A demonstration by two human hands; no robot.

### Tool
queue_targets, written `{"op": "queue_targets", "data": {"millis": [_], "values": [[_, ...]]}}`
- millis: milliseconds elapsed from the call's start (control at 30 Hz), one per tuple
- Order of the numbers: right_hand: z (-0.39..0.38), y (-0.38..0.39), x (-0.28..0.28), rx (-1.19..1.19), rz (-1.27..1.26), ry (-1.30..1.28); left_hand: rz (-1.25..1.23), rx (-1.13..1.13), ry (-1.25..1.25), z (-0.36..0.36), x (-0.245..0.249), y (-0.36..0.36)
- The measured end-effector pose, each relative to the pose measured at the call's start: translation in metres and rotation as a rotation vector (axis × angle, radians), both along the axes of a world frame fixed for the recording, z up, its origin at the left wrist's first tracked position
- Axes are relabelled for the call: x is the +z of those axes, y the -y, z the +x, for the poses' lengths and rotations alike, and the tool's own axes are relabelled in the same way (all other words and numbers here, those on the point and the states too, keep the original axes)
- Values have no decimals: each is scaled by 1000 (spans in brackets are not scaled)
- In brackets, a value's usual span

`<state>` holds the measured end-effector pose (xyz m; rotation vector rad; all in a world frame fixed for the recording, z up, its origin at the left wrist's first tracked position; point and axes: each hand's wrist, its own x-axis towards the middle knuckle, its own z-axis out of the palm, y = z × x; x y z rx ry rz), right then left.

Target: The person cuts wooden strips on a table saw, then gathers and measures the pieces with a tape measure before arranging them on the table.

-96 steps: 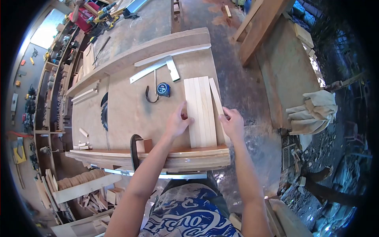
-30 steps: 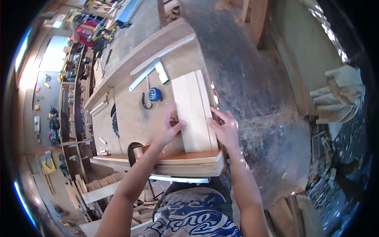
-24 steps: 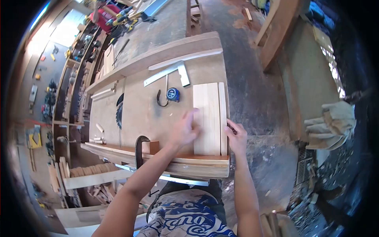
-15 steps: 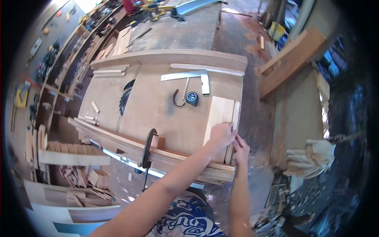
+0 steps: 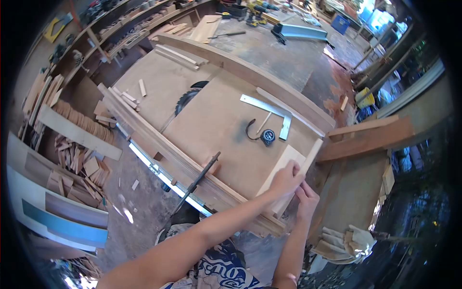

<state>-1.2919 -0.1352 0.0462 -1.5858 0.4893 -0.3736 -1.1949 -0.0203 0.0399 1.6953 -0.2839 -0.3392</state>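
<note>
A stack of pale wooden slats (image 5: 292, 156) lies at the right end of the plywood saw table (image 5: 211, 125). My left hand (image 5: 286, 180) presses down on top of the stack near its front end. My right hand (image 5: 306, 201) pinches the stack's right edge at the table's corner. A blue tape measure (image 5: 267, 137) and a steel square (image 5: 269, 110) lie just beyond the slats. The saw blade (image 5: 185, 98) pokes up through the table to the left.
A black clamp (image 5: 197, 182) grips the table's front edge. Small offcuts (image 5: 126, 98) lie at the left end. Scrap boards (image 5: 79, 161) are piled on the floor at left. A workbench with power tools (image 5: 269, 24) stands behind. A heavy timber (image 5: 368, 139) leans at right.
The spread-out slats have been gathered into a tight stack. My left hand moved from the stack's left side onto its top. My head turned left, so the table now sits diagonally.
</note>
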Motion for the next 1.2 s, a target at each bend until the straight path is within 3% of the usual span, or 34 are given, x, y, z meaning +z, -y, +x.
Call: {"op": "queue_targets", "data": {"millis": [33, 100, 133, 167, 200, 233, 300, 400, 467, 567, 600, 633, 700, 767, 833, 900, 967, 1033, 1100, 1200], "values": [[13, -1, 9, 162, -59, 2, -192, 120, 19, 10, -6, -4], [57, -15, 18, 223, -87, 11, -129, 132, -41, 29, 14, -45], [82, -24, 17, 271, -110, 14, -310, 137, -20, 41, 4, -60], [110, -24, -1, 319, -327, -21, -488, 137, 5, 48, 1, -77], [138, -25, -25, 359, -544, -54, -488, 150, 19, 45, 15, -98], [160, -34, -39, 368, -546, -41, -564, 116, -38, 36, 38, -120], [186, -52, -54, 344, -1269, 123, -639, 82, -96, 13, 77, -162], [195, -79, -38, 484, -1383, -57, -635, 114, -265, -16, 111, -225], [203, -76, -44, 470, -1373, -1, -781, 28, -386, -31, 116, -255], [205, -76, -36, 456, -1259, 2, -741, -66, -334, -45, 102, -285], [197, -81, -26, 427, -1163, -74, -581, 41, -285, -53, 112, -284], [184, -89, -11, 440, -1172, -59, -590, 57, -274, -53, 115, -287], [144, -100, 32, 412, -972, -6, -304, 20, -20, -52, 118, -286], [88, -119, 96, 675, -428, -72, -305, 58, 31, -50, 118, -274], [48, -123, 101, 683, -117, -15, -244, 7, 164, -45, 124, -264], [6, -147, 115, 635, 223, 96, -246, -151, 95, -45, 137, -258], [-22, -156, 111, 665, 254, 1, -245, -310, 19, -51, 142, -256], [-55, -166, 95, 529, 256, -30, -149, -500, 49, -56, 142, -259], [-76, -185, 117, 425, -44, -53, -133, -563, 6, -61, 136, -264], [-94, -197, 128, 463, -150, -82, -195, -682, -29, -64, 129, -273]]}}
